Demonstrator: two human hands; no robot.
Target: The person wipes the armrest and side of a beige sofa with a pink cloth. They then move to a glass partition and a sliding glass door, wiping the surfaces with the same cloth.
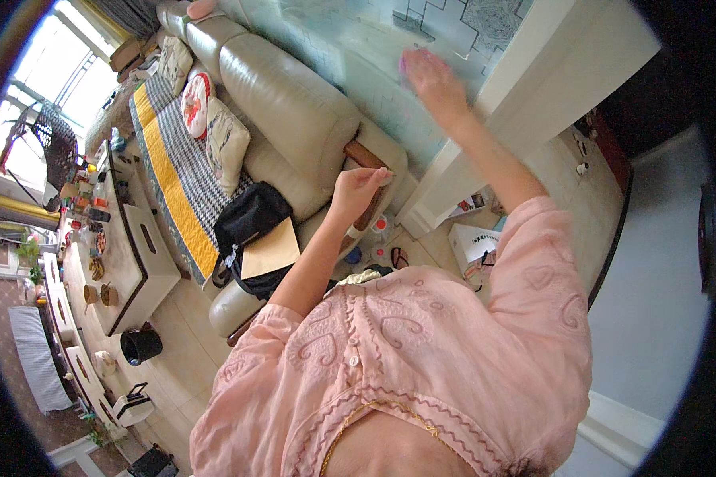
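My right hand (437, 86) is stretched up against the patterned, pale glossy wall (358, 60), slightly smeared by motion. Its fingers close round a small pink thing (406, 65), mostly covered by the hand, so its kind does not show. Lower and to the left, my left hand (359, 191) hovers by the wooden-trimmed armrest (369, 156) of a beige leather sofa (274, 83). Thumb and fingertips there are pinched together, with a tiny pale bit at the tips that I cannot make out.
A white door frame (525, 83) borders the wall on the right. On the sofa lie a black bag (250, 213), a brown envelope (270, 250) and cushions (228, 149). A cluttered low table (127, 274) stands left, near a black bin (141, 346). Sandals (398, 257) and boxes (469, 242) lie below.
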